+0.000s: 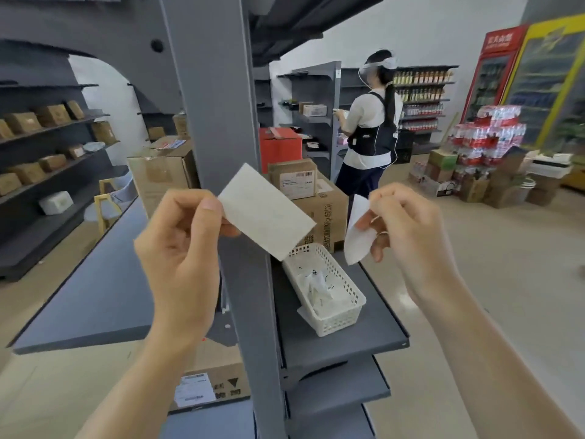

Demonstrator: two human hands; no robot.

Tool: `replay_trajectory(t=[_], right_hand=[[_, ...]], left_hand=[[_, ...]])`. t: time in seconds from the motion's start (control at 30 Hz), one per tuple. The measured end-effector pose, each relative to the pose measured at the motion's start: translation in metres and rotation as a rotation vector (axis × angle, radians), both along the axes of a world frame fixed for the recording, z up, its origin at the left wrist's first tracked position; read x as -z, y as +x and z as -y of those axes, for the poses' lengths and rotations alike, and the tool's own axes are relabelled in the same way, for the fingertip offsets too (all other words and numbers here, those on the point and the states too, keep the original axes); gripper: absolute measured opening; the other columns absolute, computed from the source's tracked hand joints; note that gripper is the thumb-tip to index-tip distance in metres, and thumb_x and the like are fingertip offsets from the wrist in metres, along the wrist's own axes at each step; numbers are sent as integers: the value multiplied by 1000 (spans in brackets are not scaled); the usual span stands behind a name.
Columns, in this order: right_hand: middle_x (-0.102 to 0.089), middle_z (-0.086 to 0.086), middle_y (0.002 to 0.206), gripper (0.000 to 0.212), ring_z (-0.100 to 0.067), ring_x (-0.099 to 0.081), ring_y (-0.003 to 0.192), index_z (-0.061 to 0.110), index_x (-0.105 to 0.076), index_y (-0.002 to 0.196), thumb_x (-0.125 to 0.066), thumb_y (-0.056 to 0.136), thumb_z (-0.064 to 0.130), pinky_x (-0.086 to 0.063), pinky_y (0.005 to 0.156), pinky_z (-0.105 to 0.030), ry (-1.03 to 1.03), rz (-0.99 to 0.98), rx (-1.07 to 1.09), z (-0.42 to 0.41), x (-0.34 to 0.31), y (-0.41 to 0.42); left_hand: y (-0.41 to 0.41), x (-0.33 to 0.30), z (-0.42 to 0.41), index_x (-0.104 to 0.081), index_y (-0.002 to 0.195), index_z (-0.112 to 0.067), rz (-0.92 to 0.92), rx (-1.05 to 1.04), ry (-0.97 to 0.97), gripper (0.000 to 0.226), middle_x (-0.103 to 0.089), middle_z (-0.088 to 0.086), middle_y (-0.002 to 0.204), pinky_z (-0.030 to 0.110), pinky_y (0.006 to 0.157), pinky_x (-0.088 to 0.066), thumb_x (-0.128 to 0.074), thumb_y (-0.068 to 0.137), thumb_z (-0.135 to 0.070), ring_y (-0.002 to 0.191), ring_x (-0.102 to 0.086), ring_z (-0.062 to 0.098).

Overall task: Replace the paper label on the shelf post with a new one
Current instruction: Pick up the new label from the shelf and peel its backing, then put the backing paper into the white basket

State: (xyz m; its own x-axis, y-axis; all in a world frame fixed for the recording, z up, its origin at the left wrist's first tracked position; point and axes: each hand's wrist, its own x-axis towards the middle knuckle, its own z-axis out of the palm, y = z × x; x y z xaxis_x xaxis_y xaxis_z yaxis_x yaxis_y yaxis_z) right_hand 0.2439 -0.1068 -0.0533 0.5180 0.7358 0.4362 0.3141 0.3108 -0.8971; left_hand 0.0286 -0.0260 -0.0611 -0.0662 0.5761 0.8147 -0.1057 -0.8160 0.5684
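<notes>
A grey metal shelf post (218,106) rises through the middle of the view. My left hand (180,248) pinches one corner of a white rectangular paper label (269,213), held tilted in front of the post. My right hand (408,229) holds a smaller, curled white paper sheet (357,236) to the right of the post. The two papers are apart. No label shows on the visible part of the post.
A white plastic basket (345,321) with paper scraps sits on the grey shelf (364,340) right of the post. Cardboard boxes (316,204) are stacked behind it. A person (370,128) stands at a far shelf. Stacked goods fill the right background.
</notes>
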Motion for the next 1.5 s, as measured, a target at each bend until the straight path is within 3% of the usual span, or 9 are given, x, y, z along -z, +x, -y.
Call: replay_trajectory(t=[0.3, 0.5, 0.63, 0.87, 1.03, 1.13, 1.2, 1.3, 1.5], right_hand=[[-70, 5, 68, 25, -12, -60, 53, 22, -62, 69, -55, 93, 20, -45, 46, -26, -289, 87, -77, -51, 42, 82], [-72, -1, 66, 27, -18, -69, 56, 18, -64, 67, -54, 92, 17, -42, 42, -13, -471, 201, -57, -87, 84, 94], [-77, -11, 75, 21, -14, -65, 53, 11, -73, 77, -61, 89, 22, -52, 58, -23, -571, 263, -71, -99, 108, 93], [-65, 12, 57, 12, -12, -61, 62, 23, -79, 67, -84, 77, 28, -45, 62, -23, -616, 315, -80, -115, 135, 94], [-77, 9, 78, 8, -15, -66, 70, 30, -77, 76, -76, 82, 35, -49, 66, -25, -514, 226, 0, -111, 128, 93], [-75, 9, 86, 8, -19, -68, 77, 33, -71, 94, -67, 90, 28, -58, 78, -38, -249, 172, 105, -91, 90, 84], [-71, 7, 82, 10, -17, -67, 72, 30, -70, 95, -73, 89, 22, -57, 72, -32, -32, 170, 88, -67, 60, 72], [-70, 10, 79, 15, -11, -64, 68, 26, -75, 90, -84, 79, 21, -50, 64, -20, 110, 403, 30, -35, 24, 48], [-74, 16, 81, 29, -9, -67, 69, 36, -79, 96, -69, 73, 50, -56, 63, -39, 110, 637, 193, -30, -12, 18]], left_hand=[[95, 28, 11, -67, 87, -13, -232, -263, -98, 15, -71, 1, 78, 25, 55, -60, -57, 98, -13, 67, -73, 13], [130, 50, -6, -64, 94, -16, -657, -488, -29, 17, -67, -6, 90, 39, 61, -54, -52, 102, -24, 72, -66, 16], [133, 54, -16, -63, 92, -14, -764, -569, -3, 16, -65, -4, 86, 40, 55, -51, -51, 102, -20, 65, -64, 22], [125, 43, -22, -63, 90, -15, -872, -620, 25, 24, -65, -4, 80, 35, 51, -49, -46, 101, -25, 57, -63, 21], [117, 35, -22, -61, 88, -15, -867, -631, 16, 24, -63, -5, 78, 37, 52, -49, -45, 101, -26, 57, -62, 21], [117, 24, -18, -57, 84, -14, -831, -632, 14, 24, -60, -4, 75, 36, 50, -48, -45, 101, -25, 56, -59, 21], [119, 14, -12, -53, 81, -14, -794, -620, 14, 22, -57, -3, 71, 34, 49, -43, -47, 100, -23, 54, -55, 22], [119, -7, -6, -47, 79, -13, -730, -588, -35, 20, -56, -1, 72, 37, 57, -40, -48, 99, -20, 60, -53, 26], [109, -35, 8, -43, 78, -17, -626, -541, -49, 22, -57, -3, 77, 31, 64, -30, -48, 99, -23, 67, -52, 23]])
